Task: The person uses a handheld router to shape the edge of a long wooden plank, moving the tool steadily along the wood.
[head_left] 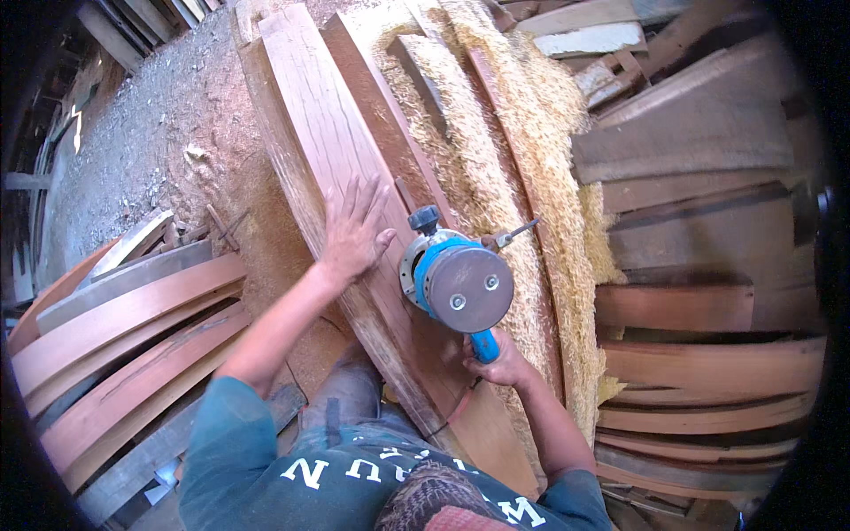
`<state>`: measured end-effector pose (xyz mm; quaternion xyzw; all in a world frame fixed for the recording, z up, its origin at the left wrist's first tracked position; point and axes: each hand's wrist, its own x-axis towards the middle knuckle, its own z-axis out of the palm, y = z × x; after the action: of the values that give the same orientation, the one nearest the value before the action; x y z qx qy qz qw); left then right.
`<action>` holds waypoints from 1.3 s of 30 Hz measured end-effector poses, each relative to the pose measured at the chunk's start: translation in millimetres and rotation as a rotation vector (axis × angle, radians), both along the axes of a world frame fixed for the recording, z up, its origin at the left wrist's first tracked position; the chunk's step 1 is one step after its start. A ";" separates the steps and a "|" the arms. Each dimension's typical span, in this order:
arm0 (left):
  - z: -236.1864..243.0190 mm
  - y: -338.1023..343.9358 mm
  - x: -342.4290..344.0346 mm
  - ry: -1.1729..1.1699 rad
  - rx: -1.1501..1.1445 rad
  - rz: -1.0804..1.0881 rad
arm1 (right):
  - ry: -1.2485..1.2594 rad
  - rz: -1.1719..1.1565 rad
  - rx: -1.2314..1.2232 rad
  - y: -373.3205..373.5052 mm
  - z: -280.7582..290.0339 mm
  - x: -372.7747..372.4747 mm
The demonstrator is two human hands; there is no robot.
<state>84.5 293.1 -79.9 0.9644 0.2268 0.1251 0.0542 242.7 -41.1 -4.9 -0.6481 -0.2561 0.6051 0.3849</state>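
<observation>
My left hand point(354, 232) lies flat with its fingers spread on a long reddish-brown wooden plank point(310, 97) that shows fine cracks. Right of it, my right hand point(498, 358) is wrapped round the blue handle of a router point(469, 288). The router has a blue body, a round metal base, a dark knob and a flat dark top with two screws. Its base sits at the plank's right edge; what is under it is hidden. A cord point(462, 403) runs down from the handle. Just right of the router, a thin metal-tipped tool point(518, 233) lies over the shavings.
Pale wood shavings point(531, 124) heap along the bench, partly covering other boards point(381, 111). Stacked curved planks point(133, 345) stand at my left, with more piled timber point(708, 363) at my right. Dusty ground point(168, 124) with debris stretches away at the far left.
</observation>
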 end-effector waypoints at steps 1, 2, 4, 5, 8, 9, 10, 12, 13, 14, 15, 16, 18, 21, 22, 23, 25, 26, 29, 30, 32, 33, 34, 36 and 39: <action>1.6 34.7 8.3 0.044 0.013 -0.093 | -0.009 -0.001 0.010 23.3 0.1 5.0; 6.4 67.3 13.7 0.078 0.026 -0.139 | 0.004 0.020 -0.023 45.5 -2.4 8.9; 4.3 137.9 23.9 0.184 0.032 -0.231 | 0.000 -0.002 -0.001 99.7 8.4 14.0; 2.8 169.5 29.6 0.235 0.037 -0.277 | -0.005 -0.013 0.012 122.8 12.6 16.8; 5.4 251.3 52.8 0.425 -0.058 -0.268 | -0.023 0.009 -0.027 168.3 7.4 29.3; 3.8 275.5 59.2 0.468 -0.095 -0.260 | -0.003 0.004 -0.062 177.0 5.2 31.2; -2.0 303.7 65.3 0.657 0.044 -0.179 | -0.021 0.018 -0.059 184.2 3.7 32.8; 0.0 361.0 75.9 0.537 0.134 0.138 | -0.057 0.038 -0.049 193.2 1.1 35.8; -6.5 394.5 76.2 0.468 0.079 0.322 | -0.065 0.072 -0.074 196.2 -3.0 37.6; -13.7 428.3 74.0 0.398 0.024 0.507 | -0.072 0.108 -0.099 197.6 -8.3 38.8; -9.1 443.5 82.8 0.323 -0.032 0.677 | -0.080 0.131 -0.127 203.3 -8.5 40.9; -11.3 442.4 90.7 0.270 -0.074 0.698 | -0.064 0.080 -0.101 209.8 -4.4 39.9; -12.4 423.6 107.5 0.167 -0.159 0.734 | -0.084 0.118 -0.116 218.1 -7.7 42.5; 3.7 420.7 117.0 0.282 -0.254 0.701 | -0.047 0.082 -0.129 245.0 -0.1 46.1; 11.6 426.5 117.0 0.215 -0.258 0.717 | -0.022 0.057 -0.135 254.6 3.4 46.4; 3.2 438.0 116.7 0.080 -0.271 0.773 | -0.034 0.048 -0.110 261.4 2.1 47.9; -24.5 473.0 97.1 -0.197 -0.273 0.904 | -0.049 0.055 -0.042 278.5 -3.1 50.1; -42.0 487.8 88.7 -0.302 -0.492 1.008 | -0.040 0.079 -0.052 288.7 -5.1 53.2; -61.3 481.5 94.6 -0.329 -0.433 0.982 | -0.030 0.098 -0.079 310.2 -10.3 57.7; -49.8 468.3 107.8 -0.356 -0.307 0.972 | -0.037 0.084 -0.078 314.0 -12.2 58.2; -27.2 456.6 115.6 -0.281 -0.264 0.904 | -0.041 0.089 -0.076 322.2 -12.0 60.5; -22.3 454.6 115.4 -0.247 -0.242 0.872 | -0.042 0.104 -0.076 327.6 -10.3 62.8; -23.0 454.2 114.1 -0.252 -0.224 0.866 | -0.043 0.119 -0.076 332.6 -9.6 64.7; -26.0 455.4 112.9 -0.264 -0.187 0.854 | -0.058 0.129 -0.030 341.9 -11.1 67.0; -29.3 458.1 115.2 -0.239 -0.134 0.821 | -0.145 0.179 0.058 361.3 -15.2 72.5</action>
<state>199.7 751.2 -109.2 0.7674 0.5912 0.2320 0.0881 315.2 320.2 -20.1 -0.6533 -0.3573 0.5810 0.3286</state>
